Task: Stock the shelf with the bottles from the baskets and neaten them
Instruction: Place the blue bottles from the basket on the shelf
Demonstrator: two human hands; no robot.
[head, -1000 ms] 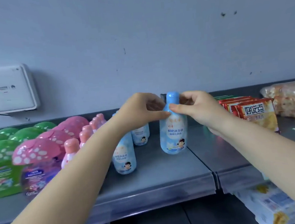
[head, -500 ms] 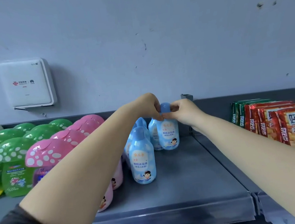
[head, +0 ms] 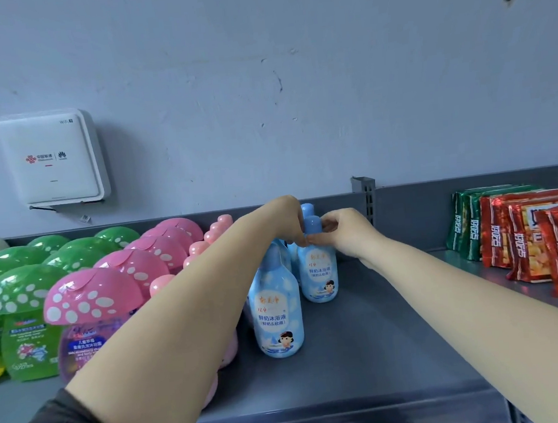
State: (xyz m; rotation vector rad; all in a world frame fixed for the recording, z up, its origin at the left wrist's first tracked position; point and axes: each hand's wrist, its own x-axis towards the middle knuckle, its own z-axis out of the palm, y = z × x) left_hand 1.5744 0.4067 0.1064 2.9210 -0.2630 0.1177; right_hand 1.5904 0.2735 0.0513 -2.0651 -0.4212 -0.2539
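Since the earlier frame, the blue bottle (head: 318,268) held by both hands stands a little deeper on the shelf (head: 368,355), close behind the front bottle of its row, and the view has edged nearer.

Both hands meet at the neck of this bottle, just under its rounded blue cap. The left hand (head: 287,222) comes in from the left with its fingers curled down over the cap and pinching the neck. The right hand (head: 347,234) comes in from the right, thumb and forefinger pinching the same spot, so the fingertips of the two hands nearly touch. The bottle stands upright on the grey shelf with its label facing forward.

Just in front of the grip and slightly left stands another blue bottle (head: 277,307), also upright and label-forward. More blue caps show just behind the grip; how many cannot be told.

Left of the grip are a row of pink bottles (head: 218,228) and mushroom-capped pink bottles (head: 93,298) and green bottles (head: 24,287). Well to the right are snack packets (head: 536,239) in red and green.

The task looks partly done: several bottles are shelved in rows, and this one seems to be getting its final straightening. No baskets are in view, so what remains cannot be told.

Both forearms are stretched forward, converging on the bottle.
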